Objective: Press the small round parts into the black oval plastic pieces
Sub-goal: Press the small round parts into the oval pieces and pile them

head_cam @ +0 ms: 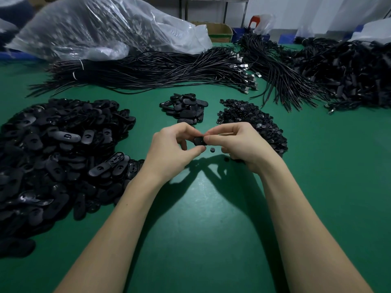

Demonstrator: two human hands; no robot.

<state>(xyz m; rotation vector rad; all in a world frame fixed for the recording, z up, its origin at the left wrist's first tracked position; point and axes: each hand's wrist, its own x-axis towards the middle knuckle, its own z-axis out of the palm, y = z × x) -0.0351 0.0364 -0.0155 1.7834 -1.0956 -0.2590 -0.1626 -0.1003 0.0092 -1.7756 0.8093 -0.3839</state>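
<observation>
Both hands meet above the middle of the green table (201,208). My left hand (171,149) pinches a black oval plastic piece (199,141) between thumb and fingers. My right hand (237,142) pinches the same piece from the right, fingertips on its top. One small round part (211,149) lies on the table just below the piece. A big heap of black oval pieces (57,157) fills the left side. A smaller pile of oval pieces (186,108) lies behind the hands. A heap of small round parts (254,121) sits to the right, partly hidden by my right hand.
Bundles of black cables (158,70) stretch across the back of the table, with more tangled cables (349,72) at the right. A large clear plastic bag (95,28) lies at the back left. A cardboard box (218,31) stands behind it.
</observation>
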